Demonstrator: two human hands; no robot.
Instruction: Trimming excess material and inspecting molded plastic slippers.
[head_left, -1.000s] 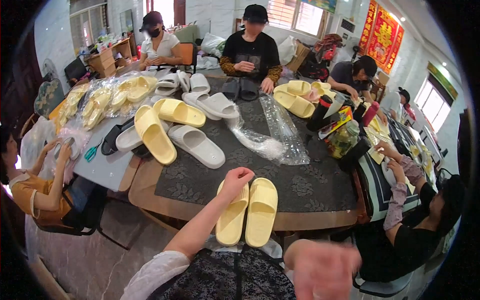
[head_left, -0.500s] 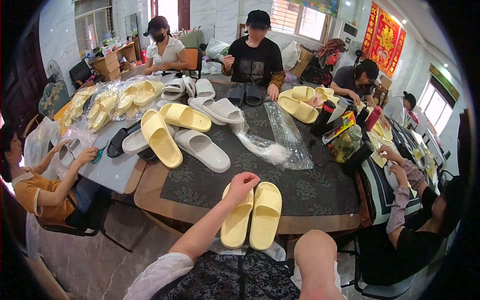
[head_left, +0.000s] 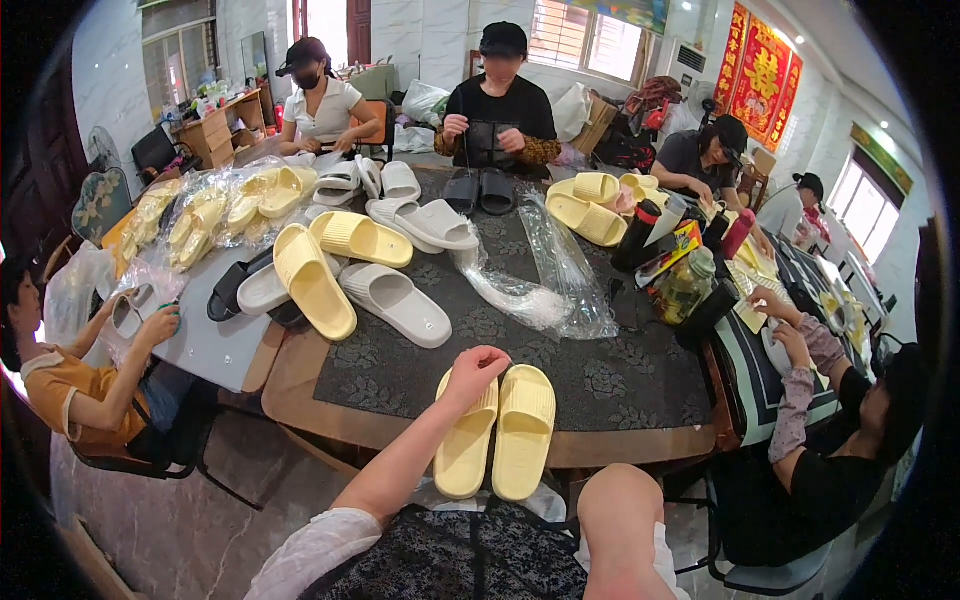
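Observation:
A pair of pale yellow slide slippers [head_left: 523,440] lies side by side at the table's near edge, toes pointing away from me. My left hand [head_left: 476,373] rests over the toe end of the left slipper. Its thumb and fingers are pinched together by the gap between the two slippers. Whatever is between the fingertips is too small to make out. My right hand is out of view; a bare bent limb [head_left: 620,510] with white cloth beside it rises from the lower edge.
Grey slippers [head_left: 395,300], yellow slippers [head_left: 315,285] and black slippers [head_left: 240,285] lie ahead on the left. Clear plastic bags [head_left: 570,290] lie mid-table. Bottles [head_left: 635,235] and a jar [head_left: 688,285] stand right. Several people sit around, including one close by on the right [head_left: 850,450].
The whole view has shifted slightly. My left hand stays pinched at the slippers. Across the table, the person in black has lifted a hand off the table to chest height.

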